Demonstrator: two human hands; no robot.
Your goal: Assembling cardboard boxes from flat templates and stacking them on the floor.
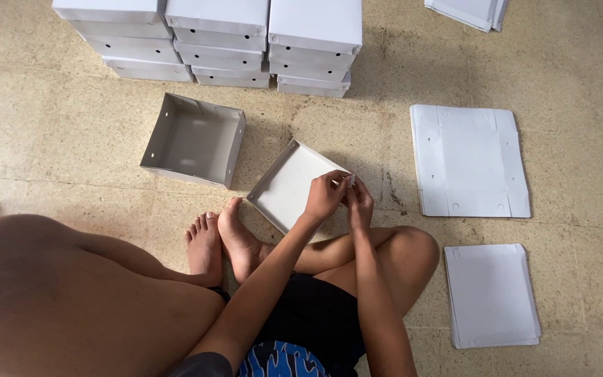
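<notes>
White lid (286, 187) corner hidden behind left hand (324, 196), right hand (361, 204).

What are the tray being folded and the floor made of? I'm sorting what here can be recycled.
The shallow white tray in the left hand and right hand looks like thin matte cardboard, judging by its creased, folded walls. The floor looks like speckled beige stone or terrazzo tiles, with visible joints and a dull finish.

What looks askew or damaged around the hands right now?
Nothing looks damaged. Both hands, left and right, pinch a corner of the shallow lid, which sits tilted. The open box lies angled beside neat stacks. Flat sheets lie tidy.
</notes>
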